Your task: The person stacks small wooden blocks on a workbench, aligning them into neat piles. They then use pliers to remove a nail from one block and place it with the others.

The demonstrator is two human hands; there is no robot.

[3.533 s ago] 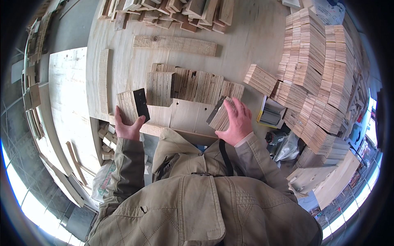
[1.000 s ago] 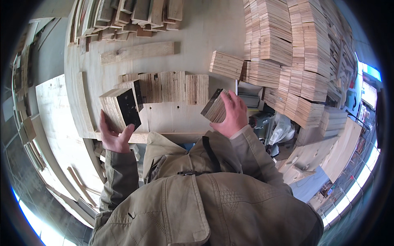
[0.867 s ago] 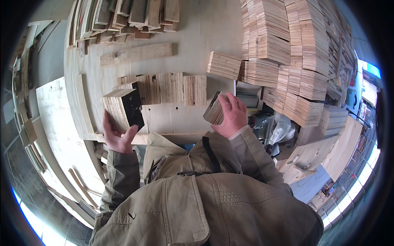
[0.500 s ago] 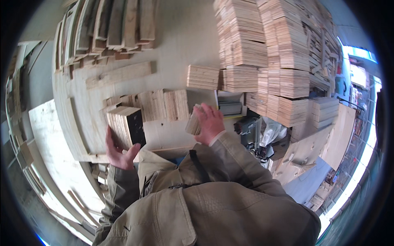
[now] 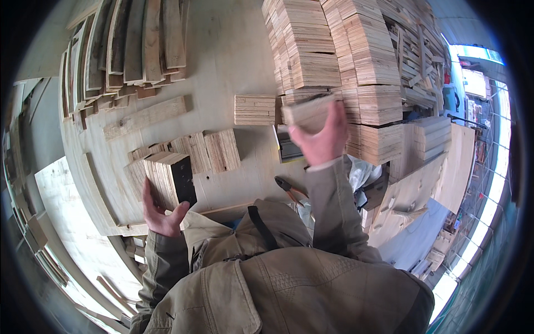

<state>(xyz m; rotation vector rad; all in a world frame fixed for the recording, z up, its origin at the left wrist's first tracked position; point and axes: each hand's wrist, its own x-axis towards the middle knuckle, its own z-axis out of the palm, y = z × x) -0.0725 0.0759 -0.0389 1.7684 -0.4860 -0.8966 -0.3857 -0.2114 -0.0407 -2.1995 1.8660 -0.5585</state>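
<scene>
Left hand (image 5: pixel 164 218)'s got its grip wrapped round a black-sided block (image 5: pixel 161 177) near the front-left corner of the desk (image 5: pixel 222 69). Right hand (image 5: pixel 322 138)'s grip is closed on a blurry wood block (image 5: pixel 308 113), right by the stacked pieces (image 5: pixel 375 103) toward the right edge.

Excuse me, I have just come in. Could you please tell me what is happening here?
A person's left hand grips a pale, layered wooden block with a black side, in front of the left part of a row of pale, rectangular wooden blocks on a pale wooden worktop. The right hand, blurred, holds another pale, rectangular wooden block by the tall stacks of pale, layered wooden blocks; whether it touches them, I cannot tell.
</scene>
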